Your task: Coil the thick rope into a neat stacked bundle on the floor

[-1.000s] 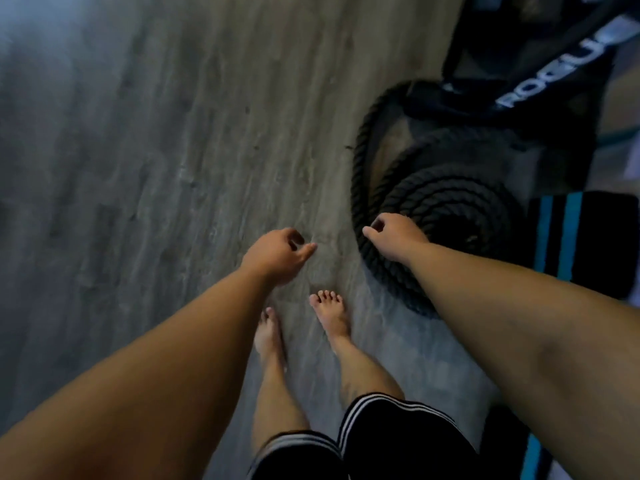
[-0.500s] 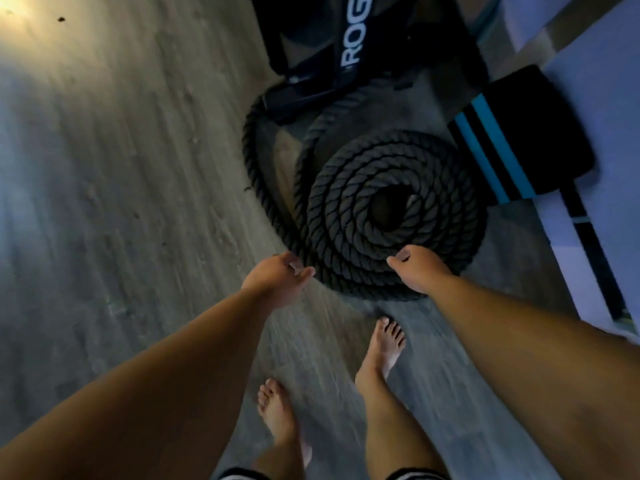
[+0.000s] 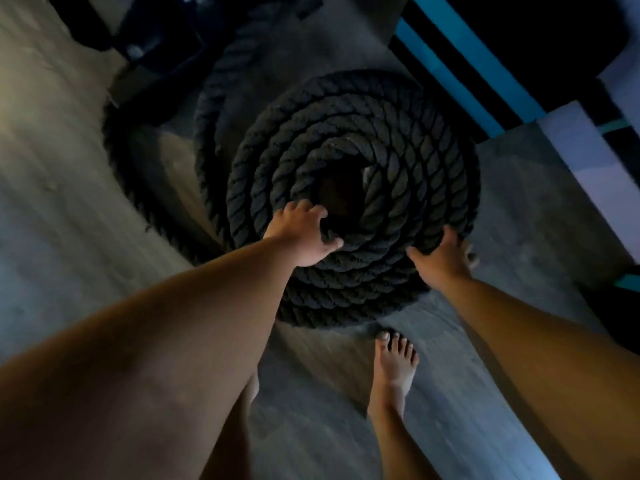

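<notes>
You're bent right over it now. The thick rope (image 3: 381, 133) sits on the floor (image 3: 519, 220) as a round stacked coil, ring on ring with a dark hole at the centre, just beyond your bare foot (image 3: 394, 358).

Your left hand (image 3: 301, 237) is on top of the stack, fingers hooked over the innermost turns at the lip of the hole and thumb splayed across the next ring: that is a real hold on the rope. Your right hand (image 3: 443, 258) is at the near right edge with its thumb lying over the top. Its fingers run down the outer wall into blur, so I cannot tell whether it is clamped on or only pressing.

Most of the winding looks done, and I read this as the tidying stage, squaring the stack. It isn't finished, though: a loose loop (image 3: 204, 133) trails off the far left side toward the black frame (image 3: 156, 46), well outside the bundle.

The next move calls for steadying the stack with one hand, drawing that slack in and laying it flat on the top ring. Keep it clear of the striped mat (image 3: 467, 64).
</notes>
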